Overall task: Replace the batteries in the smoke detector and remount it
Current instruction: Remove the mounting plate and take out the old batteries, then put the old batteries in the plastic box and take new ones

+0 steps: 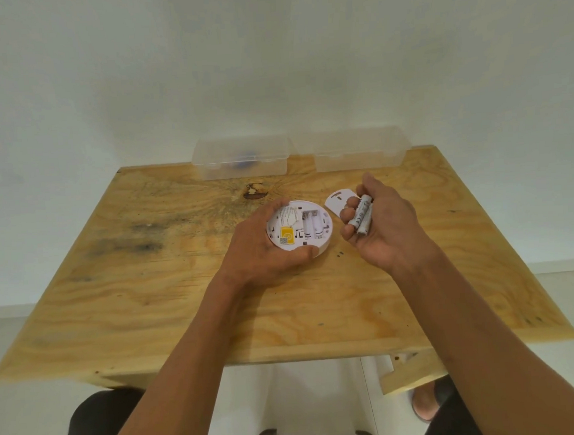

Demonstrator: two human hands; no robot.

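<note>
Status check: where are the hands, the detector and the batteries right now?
Left hand grips smoke detector, back up, battery bay empty. Right hand holds two batteries. Mounting plate lies on table. Nothing in the way.

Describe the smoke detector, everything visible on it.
The smoke detector is a round white disc, plastic by its look, lying back side up over the wooden table. Its open battery bay at the right shows empty slots with springs. A yellow label with a small code sits at lower left, white printed paper above. The left hand cups it, thumb on the near rim, fingers round the far left edge.
</note>
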